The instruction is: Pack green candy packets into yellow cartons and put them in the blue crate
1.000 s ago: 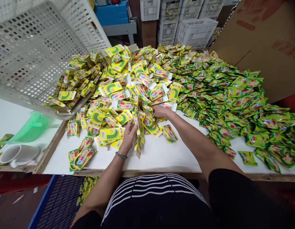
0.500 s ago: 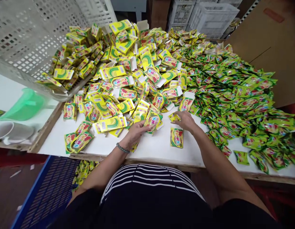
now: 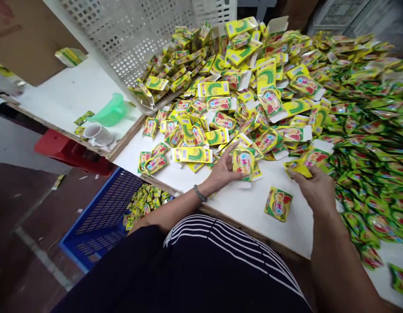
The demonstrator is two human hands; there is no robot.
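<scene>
Your right grip [image 3: 314,189] is closed, thumb and fingers pinching a small yellow-green foil sachet [image 3: 297,169] just above the white worktop [image 3: 253,226], close to the edge of the heap of green foil sachets [image 3: 367,130]. Your left grip [image 3: 223,167] has its fingers spread, with a printed sachet [image 3: 243,161] against them; this view does not settle whether that sachet is held. A loose printed packet [image 3: 278,204] lies flat on the worktop between your hands.

The glossy, crimped foil is slick, so a light pinch could let the sachet slip. The yellow mound of thin paperboard cartons [image 3: 227,91], with their white tabs, is loosely stacked and could slide if a forearm brushes it. Anything pushed off the near edge could drop into the blue perforated plastic crate [image 3: 103,217] on the floor. The tilted white perforated plastic crate [image 3: 132,43] leans over the mound, and a knock could shift it toward the green plastic scoop [image 3: 110,111] and white mug [image 3: 97,134].
</scene>
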